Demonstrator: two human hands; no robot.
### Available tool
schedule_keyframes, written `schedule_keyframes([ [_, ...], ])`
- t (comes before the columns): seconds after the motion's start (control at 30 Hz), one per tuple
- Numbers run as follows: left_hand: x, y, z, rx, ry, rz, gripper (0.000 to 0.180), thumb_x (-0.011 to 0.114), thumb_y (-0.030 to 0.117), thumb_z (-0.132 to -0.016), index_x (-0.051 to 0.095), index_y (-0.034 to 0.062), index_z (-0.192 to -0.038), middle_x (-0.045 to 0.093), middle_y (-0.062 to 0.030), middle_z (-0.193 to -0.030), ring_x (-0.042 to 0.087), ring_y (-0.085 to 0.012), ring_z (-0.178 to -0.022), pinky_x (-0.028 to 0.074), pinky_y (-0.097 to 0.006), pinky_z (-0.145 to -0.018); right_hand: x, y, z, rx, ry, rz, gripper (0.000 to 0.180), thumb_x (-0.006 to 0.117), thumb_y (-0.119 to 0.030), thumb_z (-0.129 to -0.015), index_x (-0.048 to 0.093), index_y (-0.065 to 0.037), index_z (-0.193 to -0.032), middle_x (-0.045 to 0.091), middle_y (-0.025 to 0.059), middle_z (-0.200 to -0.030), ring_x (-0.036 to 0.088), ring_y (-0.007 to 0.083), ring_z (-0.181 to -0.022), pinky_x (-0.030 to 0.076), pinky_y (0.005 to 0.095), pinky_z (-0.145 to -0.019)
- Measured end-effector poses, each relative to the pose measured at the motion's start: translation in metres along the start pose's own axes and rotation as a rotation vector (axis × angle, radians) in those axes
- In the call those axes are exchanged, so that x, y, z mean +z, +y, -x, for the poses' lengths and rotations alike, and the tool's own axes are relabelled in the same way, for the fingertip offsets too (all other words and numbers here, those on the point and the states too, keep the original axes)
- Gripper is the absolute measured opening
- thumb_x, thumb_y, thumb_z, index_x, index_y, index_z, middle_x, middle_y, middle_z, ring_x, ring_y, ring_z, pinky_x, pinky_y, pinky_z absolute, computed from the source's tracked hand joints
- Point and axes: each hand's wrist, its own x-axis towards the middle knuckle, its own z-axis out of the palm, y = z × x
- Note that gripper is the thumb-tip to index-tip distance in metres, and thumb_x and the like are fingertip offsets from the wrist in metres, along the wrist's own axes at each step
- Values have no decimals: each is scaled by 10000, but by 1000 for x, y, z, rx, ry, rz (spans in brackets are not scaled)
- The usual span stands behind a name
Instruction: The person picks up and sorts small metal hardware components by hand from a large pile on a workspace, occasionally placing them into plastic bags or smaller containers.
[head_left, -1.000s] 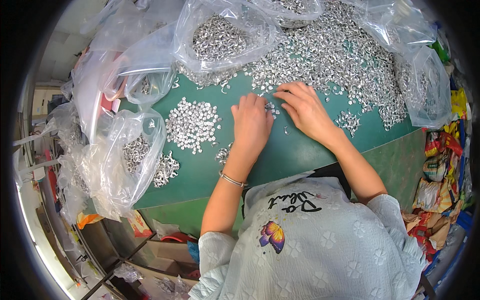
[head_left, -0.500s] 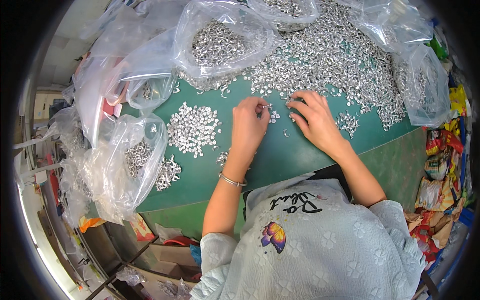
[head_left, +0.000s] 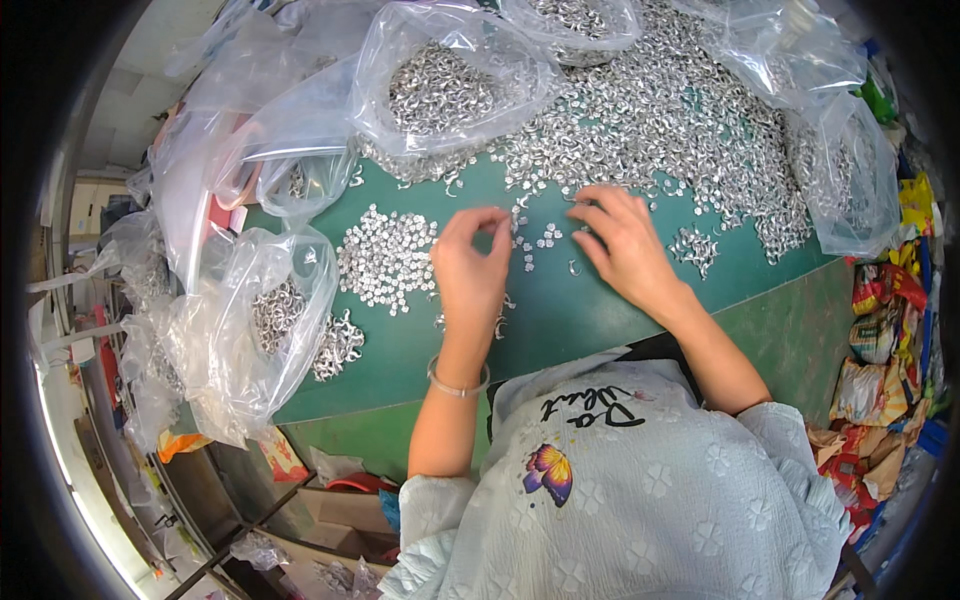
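My left hand [head_left: 470, 265] hovers over the green table, thumb and index finger curled together in a pinch. Whatever sits between those fingertips is too small to make out. To its left lies a flat patch of small silver flower-shaped metal pieces [head_left: 385, 262]. My right hand [head_left: 628, 245] is opposite, fingers bent and apart, with a gap between thumb and index finger and nothing visible in it. Between the hands lie a few small silver pieces [head_left: 548, 236] and one curved silver piece [head_left: 574, 267]. More curved pieces lie partly hidden beside my left wrist.
A wide heap of curved silver metal pieces [head_left: 660, 110] spreads across the far side. Clear plastic bags with such pieces stand at the back [head_left: 440, 90], the left [head_left: 250, 330] and the right [head_left: 855, 180]. A small pile [head_left: 694, 250] lies right of my right hand.
My left hand has moved left, away from the right hand, uncovering small silver pieces on the table. The small silver piece in its fingertips no longer shows. My right hand has shifted slightly left.
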Motion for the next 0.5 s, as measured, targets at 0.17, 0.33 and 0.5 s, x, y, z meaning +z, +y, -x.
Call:
schedule_keyframes([
  [0.17,-7,0,67,166,-187,-194,158,680,2,-778,630,53,-919,643,-77,-929,593,-263,-874,389,-379,-800,27,-13,-16,-248,-181,-105,406,681,-98,-813,591,-28,-1203,541,117,-1322,438,287,-1310,384,441,-1023],
  [0.33,-14,-16,91,171,-74,-416,168,682,7,-786,636,43,-944,617,-65,-953,571,-247,-922,362,-381,-828,27,-14,-10,-332,-309,-8,432,670,-95,-824,578,-24,-1241,537,115,-1337,427,279,-1324,383,438,-1041],
  [0.5,-16,-15,91,115,-55,-361,245,692,52,-803,628,41,-1040,586,-80,-1052,541,-257,-997,351,-391,-841,8,4,2,-147,-119,-78,317,656,-56,-823,627,-37,-1138,589,96,-1244,515,285,-1219,397,412,-1003],
])
